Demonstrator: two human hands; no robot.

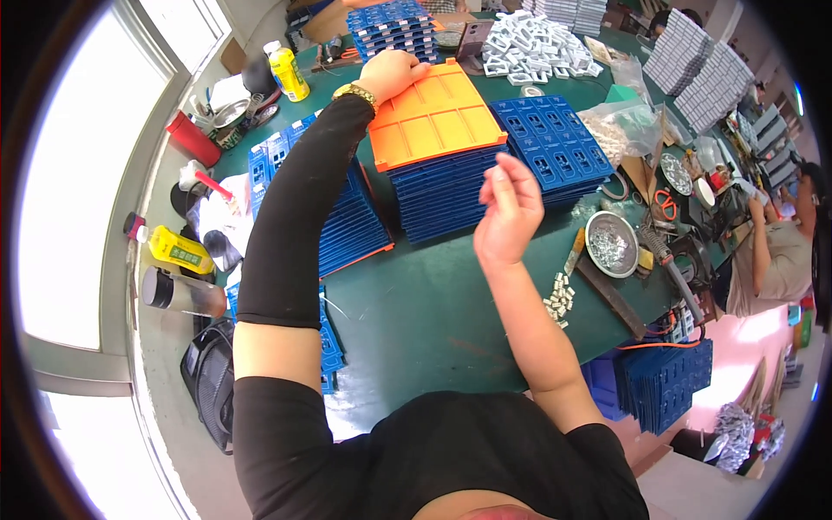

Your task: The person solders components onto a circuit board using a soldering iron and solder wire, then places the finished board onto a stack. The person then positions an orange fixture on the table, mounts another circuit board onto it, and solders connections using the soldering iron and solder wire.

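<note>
An orange plastic tray (438,117) with raised ribs lies on top of a tall stack of blue circuit-board panels (446,199). My left hand (394,76), with a gold watch at the wrist, grips the tray's far left corner; part of its fingers is hidden. Just off the stack's near right corner is my right hand (510,212), its fingers loosely bent and apart, with nothing visible in it. Another stack of blue panels (548,143) stands to the right. Further panels (351,230) are stacked at the left, partly behind my left arm.
Behind lie a heap of pale grey parts (533,48) and more blue panels (390,22). At right are a metal bowl (612,244) of small parts, a dark bar (611,299), small metal pieces (560,301) and orange scissors (665,204). Bottles (178,250) line the left edge. A co-worker (767,251) sits right.
</note>
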